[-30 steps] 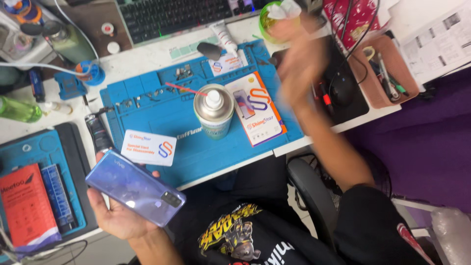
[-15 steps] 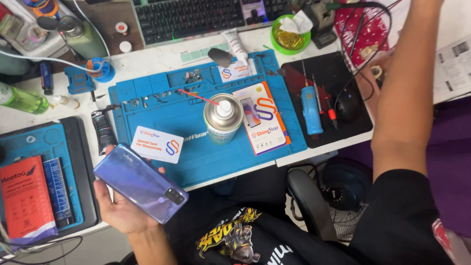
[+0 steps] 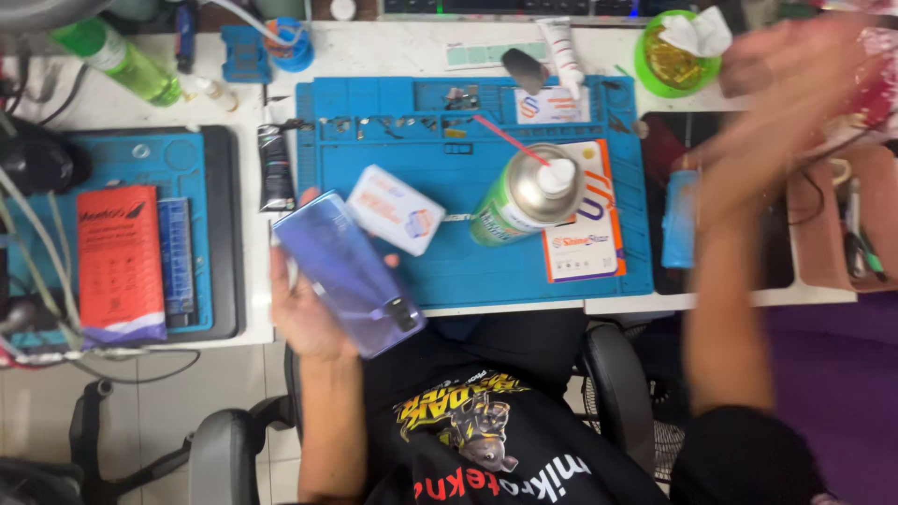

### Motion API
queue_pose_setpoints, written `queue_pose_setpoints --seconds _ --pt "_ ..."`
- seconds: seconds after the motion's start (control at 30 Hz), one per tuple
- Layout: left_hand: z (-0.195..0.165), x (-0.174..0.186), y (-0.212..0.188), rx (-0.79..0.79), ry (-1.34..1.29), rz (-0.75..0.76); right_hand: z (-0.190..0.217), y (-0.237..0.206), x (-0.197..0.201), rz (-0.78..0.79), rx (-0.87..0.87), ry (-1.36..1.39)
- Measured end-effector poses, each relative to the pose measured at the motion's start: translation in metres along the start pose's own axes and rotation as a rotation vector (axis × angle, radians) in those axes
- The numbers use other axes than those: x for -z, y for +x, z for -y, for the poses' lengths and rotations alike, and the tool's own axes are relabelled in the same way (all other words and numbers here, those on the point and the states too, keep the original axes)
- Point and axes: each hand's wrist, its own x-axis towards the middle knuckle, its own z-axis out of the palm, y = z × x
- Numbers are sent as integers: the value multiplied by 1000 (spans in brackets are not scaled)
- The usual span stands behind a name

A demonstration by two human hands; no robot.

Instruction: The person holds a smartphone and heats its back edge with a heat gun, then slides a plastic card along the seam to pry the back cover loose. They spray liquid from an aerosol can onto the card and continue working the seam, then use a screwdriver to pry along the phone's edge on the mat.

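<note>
The person's left hand [image 3: 304, 313] cradles a purple-blue glossy smartphone [image 3: 348, 271] back up, fingers curled under its left edge and the thumb tip at its top, so the phone lies across the palm at the desk's front edge. Just beyond the thumb rests a small white card box [image 3: 396, 209] on the blue silicone work mat [image 3: 449, 266]. The right hand [image 3: 795, 89] is motion-blurred over the desk's far right; its fingers look spread, but whether it holds anything cannot be told. A green spray can [image 3: 526, 194] stands between the 2 hands.
</note>
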Motion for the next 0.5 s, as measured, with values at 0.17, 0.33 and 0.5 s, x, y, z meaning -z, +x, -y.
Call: queue_pose_setpoints --seconds 0.17,0.33,0.5 --pt "23 -11 18 48 9 58 66 -103 -48 420 -148 512" --pt "33 -27 15 95 -60 113 72 -79 -21 452 87 350" --pt "38 -32 10 100 -81 125 95 -67 20 874 136 245"
